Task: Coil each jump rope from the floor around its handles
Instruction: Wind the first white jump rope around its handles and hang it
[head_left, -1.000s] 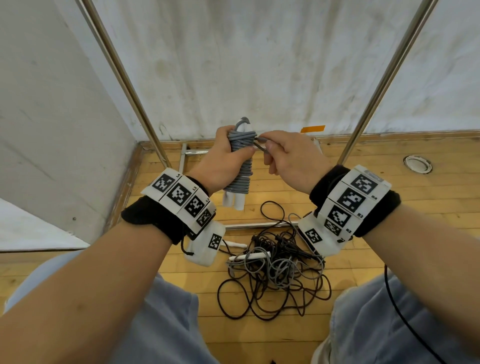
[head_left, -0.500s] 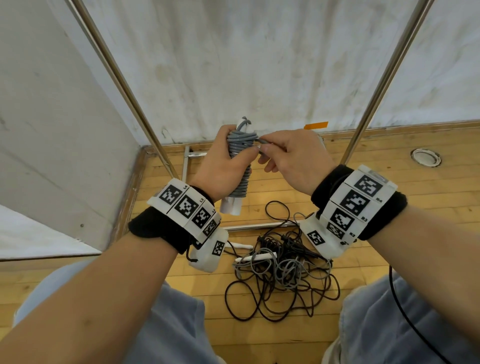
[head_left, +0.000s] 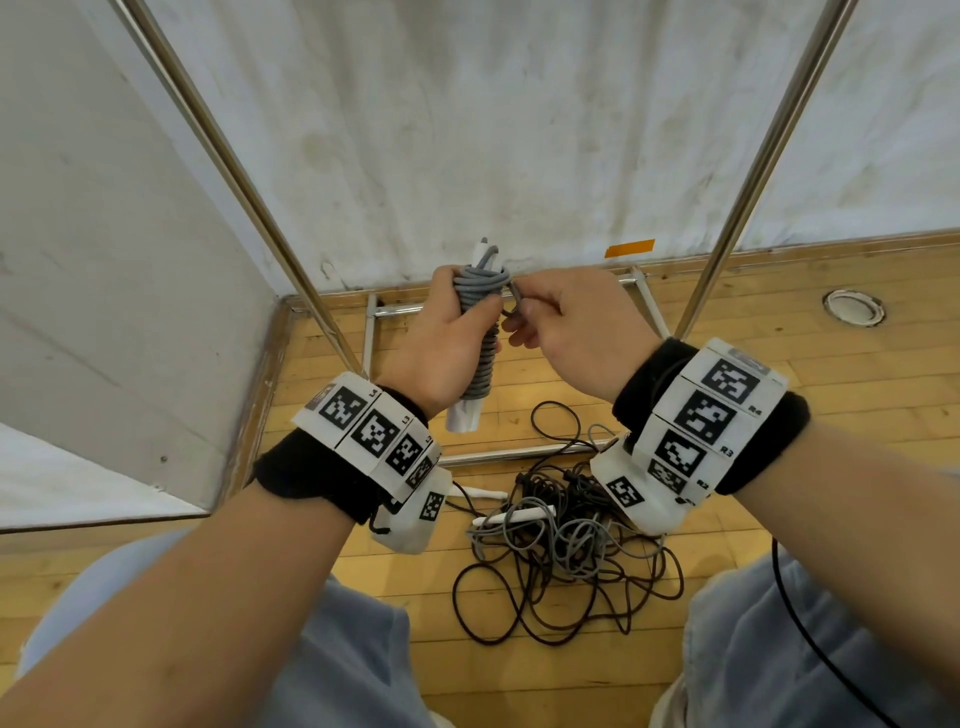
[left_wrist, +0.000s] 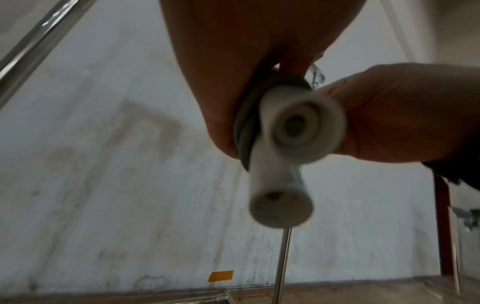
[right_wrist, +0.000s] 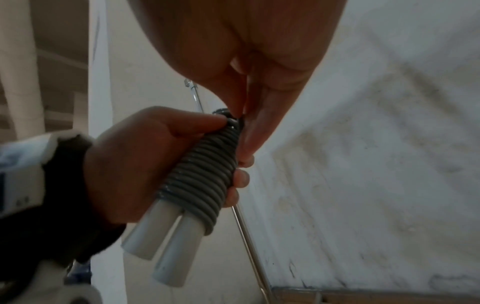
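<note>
My left hand grips a grey jump rope wound tightly round its two white handles, held upright in front of me. My right hand pinches the rope's loose end near the top of the coil. The two handle ends point at the left wrist camera. On the wooden floor below lies a tangle of black and grey ropes with a white handle in it.
Two slanted metal poles of a frame stand either side of my hands, with its base bars on the floor. White wall panels close off the corner. A round floor fitting sits at the right. My knees are at the bottom.
My right hand has drawn in against the top of the coil, and the free end it pinches is shorter. The left hand keeps its grip on the bundle.
</note>
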